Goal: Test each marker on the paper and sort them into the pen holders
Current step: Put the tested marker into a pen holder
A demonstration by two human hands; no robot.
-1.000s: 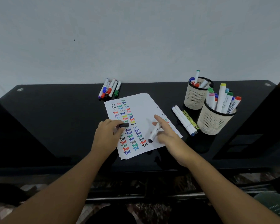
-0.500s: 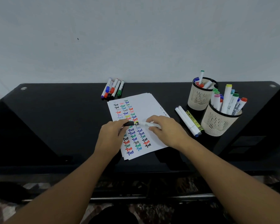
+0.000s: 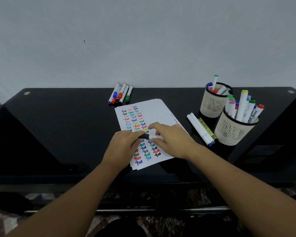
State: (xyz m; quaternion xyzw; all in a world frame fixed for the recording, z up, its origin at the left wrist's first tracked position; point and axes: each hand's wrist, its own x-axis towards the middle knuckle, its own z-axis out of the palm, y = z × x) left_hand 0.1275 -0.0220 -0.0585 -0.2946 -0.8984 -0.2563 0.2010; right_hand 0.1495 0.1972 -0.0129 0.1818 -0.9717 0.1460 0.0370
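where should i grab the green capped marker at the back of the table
Pinch the green-capped marker mid-barrel from above, fingers across its width. It lies flat at the right edge of the marker row, so its right side is free while a neighbour crowds its left.

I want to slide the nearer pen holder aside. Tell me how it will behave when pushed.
The nearer holder is packed with tall markers that lean outwards, so it probably tips if pushed near its rim. Its mesh wall looks light, and the glossy table should let it slide if pushed low.
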